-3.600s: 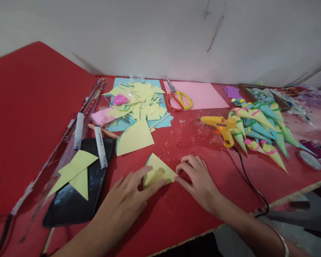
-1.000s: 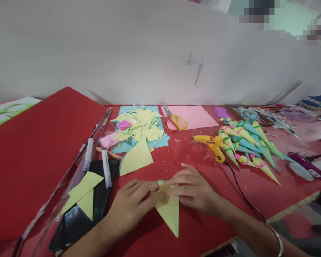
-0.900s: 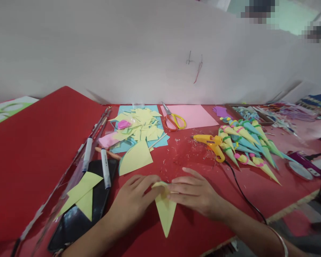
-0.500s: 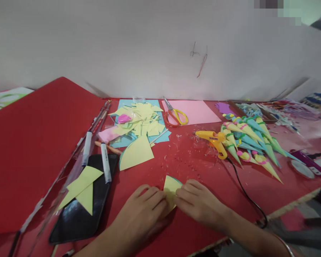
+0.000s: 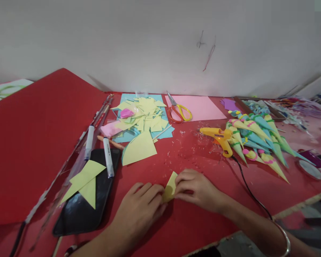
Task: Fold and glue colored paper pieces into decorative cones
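Note:
Between my hands is a small piece of yellow paper (image 5: 170, 188), standing a little off the red table and partly covered by my fingers. My left hand (image 5: 143, 203) has its fingertips closed on the paper's left edge. On the other edge, my right hand (image 5: 192, 189) pinches the paper between thumb and fingers. Just beyond lies a yellow quarter-circle paper (image 5: 139, 149) with a blue layer showing at its left edge. To the left, yellow paper scraps (image 5: 87, 180) rest on a black phone (image 5: 81, 217), and a white marker (image 5: 108, 157) lies across its upper end.
A yellow glue gun (image 5: 218, 137) with a black cord lies right of centre, beside a heap of decorated paper cones (image 5: 262, 137). Scissors (image 5: 179, 111) lie on a pink sheet (image 5: 203, 107). Yellow offcuts (image 5: 147, 110) cover blue paper at the back. A red board (image 5: 42, 142) fills the left.
The yellow paper shows a narrower face between my hands, and its blue edge is out of sight. My right hand has turned slightly at the paper. The view has shifted a little.

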A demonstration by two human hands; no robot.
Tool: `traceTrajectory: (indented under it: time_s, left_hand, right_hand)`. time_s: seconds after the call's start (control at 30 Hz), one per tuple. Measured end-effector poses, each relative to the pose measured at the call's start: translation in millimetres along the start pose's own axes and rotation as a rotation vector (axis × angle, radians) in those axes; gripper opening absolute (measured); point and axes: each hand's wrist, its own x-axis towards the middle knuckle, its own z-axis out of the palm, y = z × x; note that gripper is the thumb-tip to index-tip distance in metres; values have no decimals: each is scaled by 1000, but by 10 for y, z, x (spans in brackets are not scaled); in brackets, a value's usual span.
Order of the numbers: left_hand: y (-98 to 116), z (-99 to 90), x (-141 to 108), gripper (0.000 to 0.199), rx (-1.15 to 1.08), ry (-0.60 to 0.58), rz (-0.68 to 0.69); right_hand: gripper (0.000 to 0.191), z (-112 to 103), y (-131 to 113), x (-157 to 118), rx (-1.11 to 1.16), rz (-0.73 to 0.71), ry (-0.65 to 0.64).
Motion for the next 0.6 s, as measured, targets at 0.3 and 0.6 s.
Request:
traceTrajectory:
  time_s: [0.3, 0.6]
  left_hand:
    - [-21, -26, 35, 22, -54, -123, -85]
    - [-52, -32, 50, 19, -46, -220, -114]
  right_hand:
    - [25, 67, 35, 24, -40, 69, 105]
    - [29, 93, -10, 12, -145, 93, 147]
